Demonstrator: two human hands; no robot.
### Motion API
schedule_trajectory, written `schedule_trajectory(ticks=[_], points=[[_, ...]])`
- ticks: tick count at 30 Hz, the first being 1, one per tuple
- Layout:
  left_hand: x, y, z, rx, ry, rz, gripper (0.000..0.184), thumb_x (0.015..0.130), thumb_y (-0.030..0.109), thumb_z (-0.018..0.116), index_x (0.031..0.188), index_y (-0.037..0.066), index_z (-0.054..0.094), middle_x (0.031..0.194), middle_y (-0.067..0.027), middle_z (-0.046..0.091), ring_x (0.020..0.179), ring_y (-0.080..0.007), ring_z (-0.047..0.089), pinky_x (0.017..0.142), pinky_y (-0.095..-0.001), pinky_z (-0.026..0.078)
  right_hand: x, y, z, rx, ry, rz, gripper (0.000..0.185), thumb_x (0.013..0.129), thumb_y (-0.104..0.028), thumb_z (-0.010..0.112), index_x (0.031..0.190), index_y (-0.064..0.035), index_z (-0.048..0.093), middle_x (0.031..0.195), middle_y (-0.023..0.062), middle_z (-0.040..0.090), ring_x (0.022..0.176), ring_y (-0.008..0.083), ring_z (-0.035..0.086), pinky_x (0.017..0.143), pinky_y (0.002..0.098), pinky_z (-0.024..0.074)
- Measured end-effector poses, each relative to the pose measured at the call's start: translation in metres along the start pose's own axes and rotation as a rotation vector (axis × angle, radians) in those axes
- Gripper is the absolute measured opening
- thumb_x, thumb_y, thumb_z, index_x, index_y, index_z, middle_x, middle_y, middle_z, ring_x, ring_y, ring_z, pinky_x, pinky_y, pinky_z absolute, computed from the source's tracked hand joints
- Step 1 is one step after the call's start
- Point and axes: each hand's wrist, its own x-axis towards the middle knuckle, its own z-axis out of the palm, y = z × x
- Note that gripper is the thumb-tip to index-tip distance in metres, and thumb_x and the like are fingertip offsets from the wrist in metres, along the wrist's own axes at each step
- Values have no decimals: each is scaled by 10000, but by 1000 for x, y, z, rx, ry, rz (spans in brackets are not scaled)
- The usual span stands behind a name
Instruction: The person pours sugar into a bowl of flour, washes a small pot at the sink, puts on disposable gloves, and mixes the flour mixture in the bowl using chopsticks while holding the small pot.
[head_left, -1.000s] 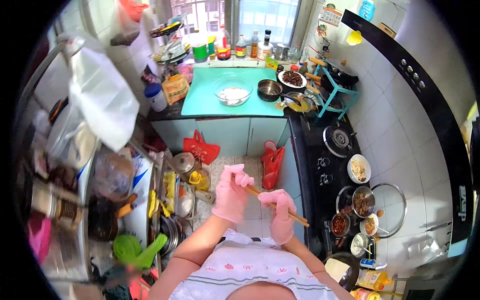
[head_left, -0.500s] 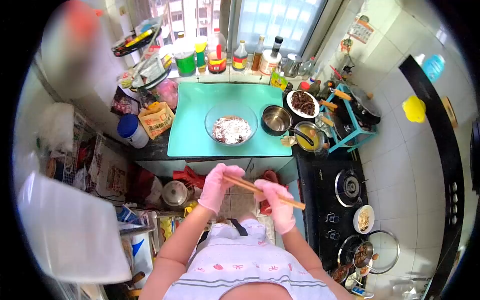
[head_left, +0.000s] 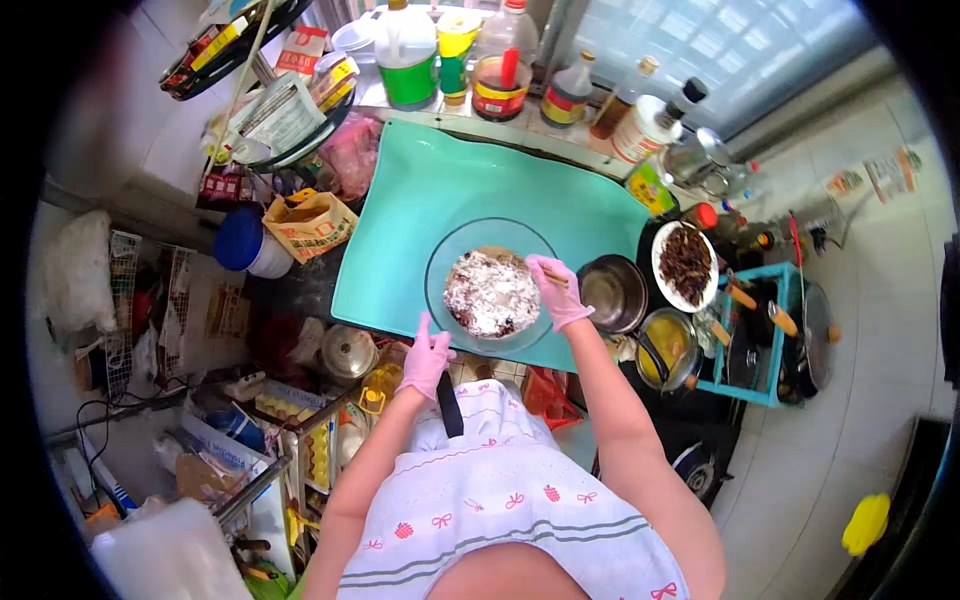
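A clear glass bowl (head_left: 541, 243) stands near the front edge of the turquoise mat (head_left: 400, 220). White powder (head_left: 490, 292) covers dark pieces inside it. My right hand (head_left: 560, 290), in a pink glove, is closed around the chopsticks (head_left: 552, 276) at the bowl's right rim. Only a short length of them shows; their lower ends are hard to make out. In a matching glove, my left hand (head_left: 428, 360) is just below and left of the bowl, its forefinger stretched out and nothing in it. I cannot tell whether it touches the mat.
Right of the bowl are a steel pot (head_left: 613, 293), a white plate of dark strips (head_left: 686, 264) and a bowl of yellow liquid (head_left: 668, 345). Bottles, including a green-labelled jug (head_left: 408, 75), line the windowsill. A paper bag (head_left: 308, 224) and blue-lidded tub (head_left: 240, 240) are at left.
Both hands held the chopsticks in front of my body before. Now my right hand alone has them at the bowl, and my left hand has let go. The view has tilted and come closer.
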Motion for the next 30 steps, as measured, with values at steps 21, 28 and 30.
schedule_trajectory(ticks=[21,28,30], points=[[19,20,5,-266,-5,-147,589,962,204,532,1475,124,254,723,-90,605,555,-179,659,496,-264,528,6,-21,-23,-76,-391,195,125,889,-73,626,982,-15,685,924,68,666,848,127,610,766,256,497],[18,22,3,-337,-44,-138,664,963,219,533,1502,127,157,735,-86,598,546,-181,658,488,-268,531,-26,-14,37,-30,-590,-131,133,881,-65,600,1002,-32,648,907,121,654,826,222,628,757,309,506],[19,21,3,-336,-46,-144,664,963,204,527,1504,133,148,740,-79,590,545,-181,658,492,-271,536,-8,-13,41,-216,-540,-284,171,871,-72,601,1037,-48,633,899,142,646,821,273,624,741,345,508]])
